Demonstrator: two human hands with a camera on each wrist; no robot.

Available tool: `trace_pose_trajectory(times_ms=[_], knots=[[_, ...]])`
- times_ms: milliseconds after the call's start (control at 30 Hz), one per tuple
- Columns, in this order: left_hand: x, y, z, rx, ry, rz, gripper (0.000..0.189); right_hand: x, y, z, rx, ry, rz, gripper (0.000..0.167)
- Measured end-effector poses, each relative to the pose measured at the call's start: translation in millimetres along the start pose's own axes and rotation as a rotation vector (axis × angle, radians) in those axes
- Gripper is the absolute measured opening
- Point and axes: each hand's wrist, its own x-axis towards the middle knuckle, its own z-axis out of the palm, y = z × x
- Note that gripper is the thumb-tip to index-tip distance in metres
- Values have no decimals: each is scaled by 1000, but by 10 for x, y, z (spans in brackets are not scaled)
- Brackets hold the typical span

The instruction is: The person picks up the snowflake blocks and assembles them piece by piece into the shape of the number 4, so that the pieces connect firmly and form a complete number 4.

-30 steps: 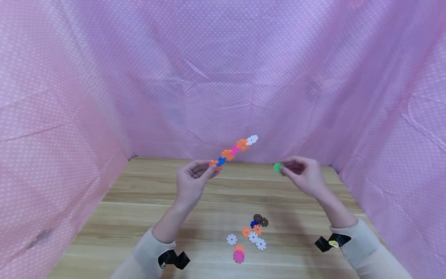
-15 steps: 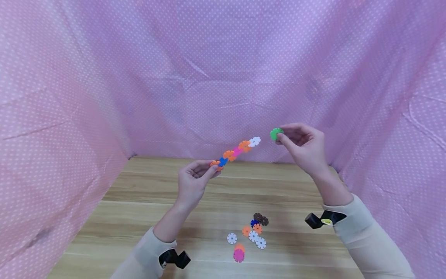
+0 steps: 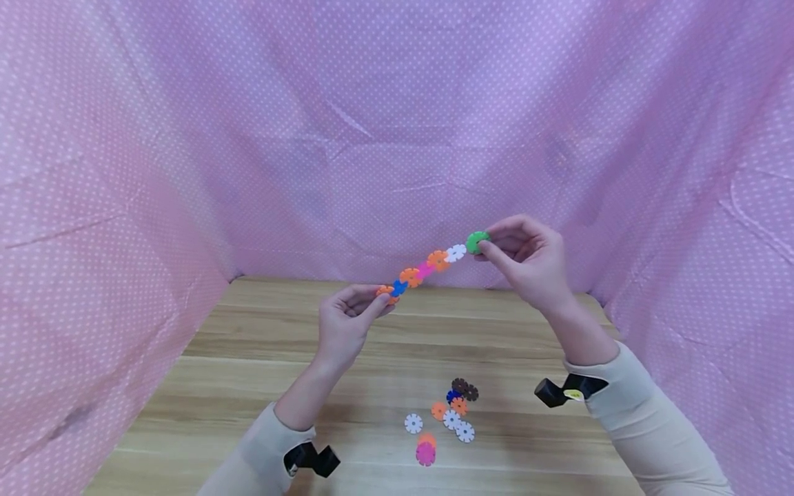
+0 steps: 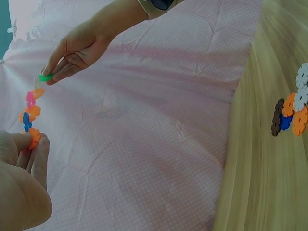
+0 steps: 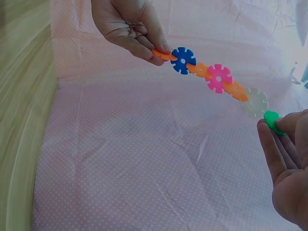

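Observation:
My left hand (image 3: 344,324) pinches the orange end disc (image 3: 386,293) of a chain of notched plastic discs, held up above the table. From that end the chain runs up to the right: a blue disc (image 5: 183,60), an orange one, a pink disc (image 5: 219,78), another orange one, then a white disc (image 3: 455,253) at the far end. Between thumb and fingers my right hand (image 3: 530,262) pinches a green notched disc (image 3: 477,242). In the right wrist view the green disc's edge is right at the white disc's rim.
Below the hands, loose discs lie on the wooden table (image 3: 248,386): brown (image 3: 460,385), dark blue, orange, several white (image 3: 413,424), and a pink one (image 3: 425,454) overlapping an orange one. A pink dotted cloth (image 3: 397,138) hangs at the back and both sides.
My right hand has risen with the green disc, then moved left to the chain's white end. The left hand and chain have shifted only slightly right.

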Motion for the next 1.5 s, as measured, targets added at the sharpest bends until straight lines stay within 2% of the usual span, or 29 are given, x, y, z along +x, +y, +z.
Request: trace_pose_trajectory(times_ms=[200,433,700,1000,1233,1367,1500], knots=[[9,-15,1,33,-13,-1,24,-4,33,18,0,-30,6,17],[24,-19,-3,38,-13,-7,22,-9,34,26,-19,-31,-21,16],[30,1,2,57,-25,-25,22,-22,47,64,20,-4,-42,18],[22,-14,-4,90,-26,-26,21,-48,31,111,-88,7,-100,18],[-36,-6,39,96,-37,-32,22,-104,-4,142,-56,0,-155,18],[-38,-15,103,23,-91,-16,24,-115,-25,128,-43,-12,-155,18],[-20,-38,193,-84,-169,19,28,-129,-29,96,-58,-9,-116,16]])
